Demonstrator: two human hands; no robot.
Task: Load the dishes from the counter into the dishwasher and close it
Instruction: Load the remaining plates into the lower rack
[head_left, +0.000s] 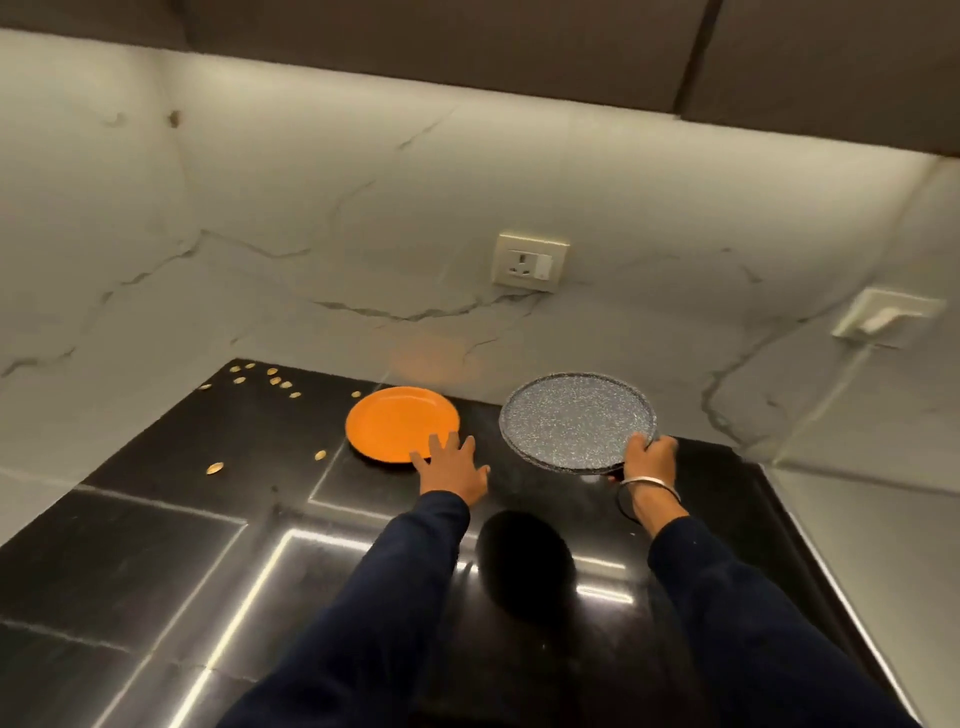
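**Desk:** What surface and room are we looking at?

**Photographer:** A kitchen corner. A glossy black stone tabletop (171, 551), jointed in slabs, mirrors a strip of under-cabinet light. White marble-look wall panels (311, 218) with grey veins rise behind it and along both sides, under dark upper cabinets (519, 47). A white wall socket (530, 261) sits on the far wall; a second white switch plate (883, 318) is on the right wall.

**Desk:** Materials and shapes?

**Photographer:** Two round dishes. The orange plate (395, 422) is smooth, matte and shallow, lying flat on the tabletop at the far side, its colour faintly reflected on the wall behind. The speckled grey plate (574, 420) is dark with fine white flecks and a raised rim. Small golden oval flecks (262, 378) dot the black stone to the far left, with two more nearer; what they are cannot be made out.

**Desk:** And the hands?

**Photographer:** Both arms wear dark navy sleeves (395, 587). The left hand (451, 467) is spread, fingers straight, its fingertips at the orange plate's near edge; whether they touch the rim cannot be told. The right hand (649, 457) grips the speckled grey plate by its near rim, fingers curled over the edge, holding it tilted up and off the tabletop, to the right of the orange plate. A silver bangle (649, 483) and a dark band circle that wrist.
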